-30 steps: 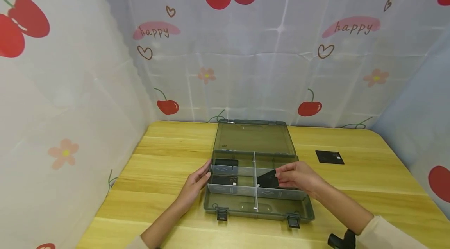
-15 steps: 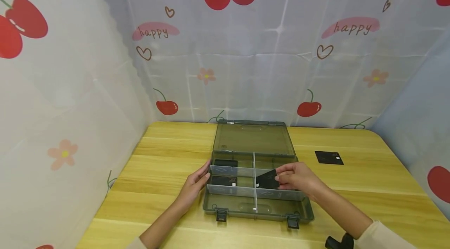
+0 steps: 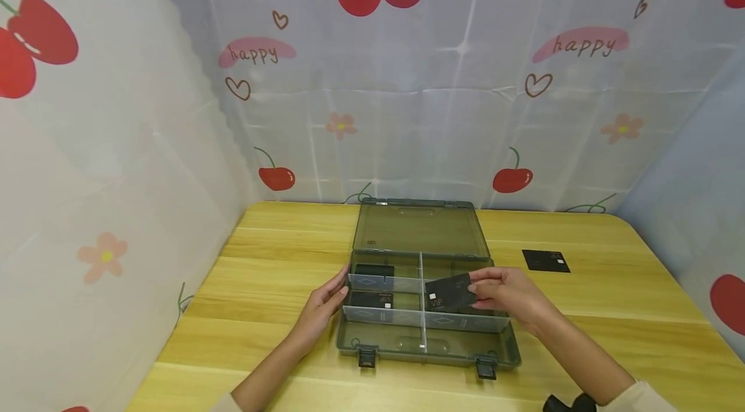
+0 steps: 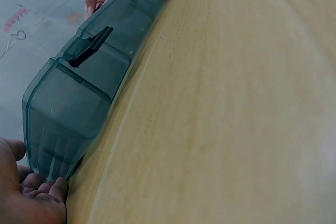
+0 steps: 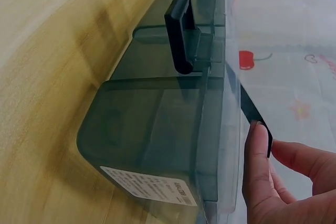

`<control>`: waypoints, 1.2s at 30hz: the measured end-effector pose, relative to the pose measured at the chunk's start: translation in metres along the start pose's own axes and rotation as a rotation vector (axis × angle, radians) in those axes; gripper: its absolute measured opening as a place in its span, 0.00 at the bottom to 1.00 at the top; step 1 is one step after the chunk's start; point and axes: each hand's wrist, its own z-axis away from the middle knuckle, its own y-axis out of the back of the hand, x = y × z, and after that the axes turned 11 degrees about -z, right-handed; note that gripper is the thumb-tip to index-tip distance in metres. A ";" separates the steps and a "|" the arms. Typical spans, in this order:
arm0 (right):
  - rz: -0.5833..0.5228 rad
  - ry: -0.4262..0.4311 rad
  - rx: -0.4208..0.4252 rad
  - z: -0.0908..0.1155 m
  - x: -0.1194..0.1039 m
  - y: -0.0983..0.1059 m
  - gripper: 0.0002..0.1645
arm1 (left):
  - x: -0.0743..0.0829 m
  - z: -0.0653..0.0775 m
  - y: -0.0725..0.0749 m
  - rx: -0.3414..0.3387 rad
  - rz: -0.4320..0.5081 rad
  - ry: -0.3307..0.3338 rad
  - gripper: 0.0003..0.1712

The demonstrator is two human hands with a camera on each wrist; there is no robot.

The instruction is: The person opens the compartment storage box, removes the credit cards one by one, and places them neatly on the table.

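Observation:
A see-through grey-green storage box [image 3: 384,357] lies with its lid [image 3: 419,227] folded back, thin dividers splitting it into compartments. My left hand [image 3: 324,301] holds the box's left side, its fingers along the outer wall and the thumb at the rim. Between thumb and fingers, my right hand [image 3: 505,293] pinches a black VIP card [image 3: 451,292] by its right end. That card is tilted over the middle right compartment, face towards me. Another VIP card [image 3: 369,299] lies in the middle left compartment. Behind it, a dark flat item [image 3: 375,270] occupies the back left one.
On the wooden table [image 3: 262,328], another black card [image 3: 546,260] lies right of the box. Two latches hang at the box's front, including the right latch [image 3: 485,369]. A black object [image 3: 573,403] shows near the right sleeve. A cherry-print curtain [image 3: 407,114] stands behind.
My right hand has moved slightly right and raised the card, turning it so that its VIP print shows. The left hand and the box stay put.

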 end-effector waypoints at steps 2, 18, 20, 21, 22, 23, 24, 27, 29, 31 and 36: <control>-0.014 0.007 0.002 0.002 -0.001 0.003 0.25 | 0.000 0.000 0.000 0.001 -0.006 -0.004 0.31; -0.104 0.113 0.104 0.008 -0.008 0.034 0.33 | 0.001 0.000 -0.002 0.000 0.013 0.011 0.32; -0.139 0.129 0.110 0.009 -0.009 0.039 0.32 | 0.001 0.000 -0.002 0.000 0.016 0.014 0.32; -0.166 0.137 0.111 0.009 -0.009 0.043 0.30 | 0.001 0.000 -0.002 0.000 0.016 0.014 0.33; -0.189 0.145 0.110 0.010 -0.010 0.046 0.28 | 0.001 0.000 -0.002 0.001 0.018 0.013 0.33; -0.216 0.150 0.107 0.010 -0.011 0.050 0.24 | 0.001 0.000 -0.002 0.002 0.024 0.017 0.33; -0.242 0.158 0.103 0.011 -0.012 0.054 0.21 | 0.001 0.000 -0.002 0.003 0.026 0.019 0.33; -0.314 0.188 0.096 0.012 -0.013 0.066 0.12 | 0.001 -0.001 -0.003 0.004 0.030 0.019 0.32; -0.342 0.208 0.095 0.013 -0.014 0.073 0.11 | 0.001 -0.001 -0.003 0.003 0.032 0.021 0.31; -0.367 0.232 0.101 0.013 -0.014 0.079 0.11 | 0.000 -0.001 -0.003 -0.001 0.031 0.022 0.31; -0.408 0.263 0.115 0.014 -0.016 0.090 0.12 | 0.001 0.000 -0.001 -0.009 0.013 0.022 0.32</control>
